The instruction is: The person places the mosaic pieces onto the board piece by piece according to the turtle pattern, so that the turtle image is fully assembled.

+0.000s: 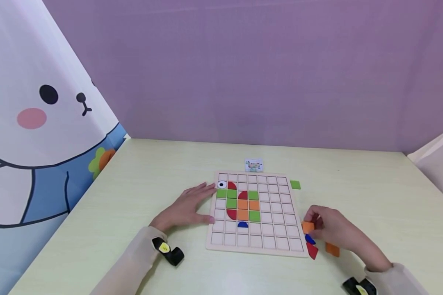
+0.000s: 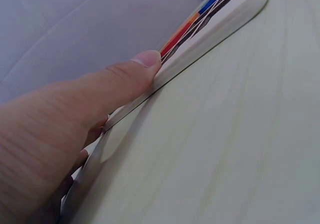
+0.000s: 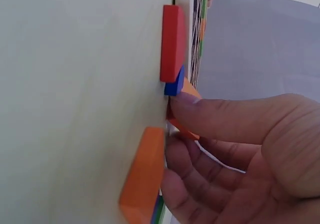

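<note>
A pale wooden grid board [image 1: 256, 251] lies on the table, with green, red and orange tiles, a blue half-round piece [image 1: 243, 224] and a round eye piece [image 1: 222, 184] in its cells. Along the board's left edge rests my left hand [image 1: 188, 209], fingers spread, the thumb [image 2: 147, 59] touching the rim. Beyond the right edge, my right hand [image 1: 334, 225] pinches an orange square tile [image 1: 307, 227] between thumb and fingers; in the right wrist view the thumb partly hides it. Close by are a blue piece [image 1: 310, 239] and a red piece [image 1: 312, 250].
Another orange tile [image 1: 332, 249] lies under the right wrist side. A green tile [image 1: 295, 184] sits by the board's upper right corner. Behind the board is a small picture card [image 1: 253, 165]. A purple backdrop [image 1: 266, 73] rises at the table's far edge.
</note>
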`<state>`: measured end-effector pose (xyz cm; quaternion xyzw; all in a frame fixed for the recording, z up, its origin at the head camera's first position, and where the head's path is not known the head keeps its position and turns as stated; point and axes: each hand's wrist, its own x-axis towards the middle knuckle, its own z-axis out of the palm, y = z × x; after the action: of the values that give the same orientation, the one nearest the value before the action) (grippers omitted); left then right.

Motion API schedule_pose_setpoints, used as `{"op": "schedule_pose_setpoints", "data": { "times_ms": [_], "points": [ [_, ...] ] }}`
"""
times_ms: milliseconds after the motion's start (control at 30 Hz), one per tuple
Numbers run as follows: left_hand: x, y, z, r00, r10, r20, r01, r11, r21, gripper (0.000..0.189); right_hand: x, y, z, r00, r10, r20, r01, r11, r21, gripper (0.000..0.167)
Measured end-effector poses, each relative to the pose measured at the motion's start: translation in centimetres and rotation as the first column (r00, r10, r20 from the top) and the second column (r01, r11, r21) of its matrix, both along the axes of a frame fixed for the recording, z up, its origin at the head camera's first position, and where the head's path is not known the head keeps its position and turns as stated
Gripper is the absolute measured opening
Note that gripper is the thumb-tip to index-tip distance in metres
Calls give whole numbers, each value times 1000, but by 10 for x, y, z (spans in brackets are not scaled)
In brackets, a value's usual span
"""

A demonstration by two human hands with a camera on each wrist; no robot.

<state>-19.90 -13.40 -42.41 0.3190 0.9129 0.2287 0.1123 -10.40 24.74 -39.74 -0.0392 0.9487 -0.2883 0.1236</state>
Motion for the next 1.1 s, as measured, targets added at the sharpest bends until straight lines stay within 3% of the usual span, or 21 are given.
{"op": "schedule_pose_setpoints", "data": {
  "times_ms": [567, 1100],
  "points": [
    [1, -2, -1, 1000, 9, -4, -9, 1000, -5, 89, -8, -8, 13, 980, 97, -174, -100, 995, -6, 15],
    [0, 0, 0, 1000, 13, 1, -13, 1000, -6, 90, -27, -25, 22, 972, 90, -216, -109, 991, -81, 10]
  ]
}}
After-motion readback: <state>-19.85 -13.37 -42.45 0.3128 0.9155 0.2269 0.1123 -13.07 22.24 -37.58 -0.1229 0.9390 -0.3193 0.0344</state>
